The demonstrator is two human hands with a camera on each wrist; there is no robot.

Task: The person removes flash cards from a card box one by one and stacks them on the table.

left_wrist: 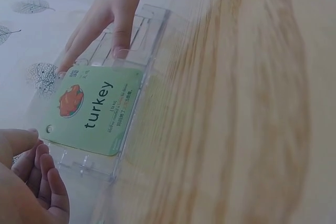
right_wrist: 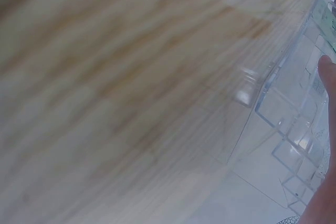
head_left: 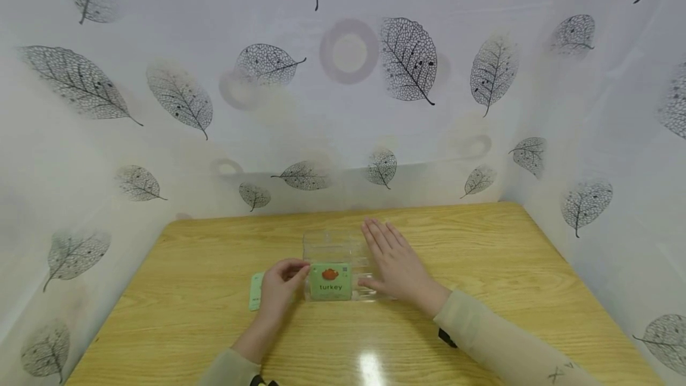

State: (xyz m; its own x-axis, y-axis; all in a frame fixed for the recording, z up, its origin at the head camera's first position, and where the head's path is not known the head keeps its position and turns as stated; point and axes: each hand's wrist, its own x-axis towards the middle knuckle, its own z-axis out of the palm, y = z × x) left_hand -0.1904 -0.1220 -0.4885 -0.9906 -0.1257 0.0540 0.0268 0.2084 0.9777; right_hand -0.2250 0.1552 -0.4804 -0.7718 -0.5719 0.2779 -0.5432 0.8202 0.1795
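Now | left hand (head_left: 277, 288) pinches turkey card (head_left: 330, 282) by corner | card reads rightward, long axis unclear | right hand (head_left: 399, 265) spread

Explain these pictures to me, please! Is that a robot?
No robot here, just a person's two bare hands. The wide picture comes from a camera on the person's head, looking forward and down. The two smaller ones come from cameras on the wrists, so things look tilted. A clear plastic tray sits on a wooden table. The left hand seems to pinch a corner of the green turkey card on that tray. The right hand lies open over the tray, holding nothing. Another green card lies on the table, partly hidden by the left hand.
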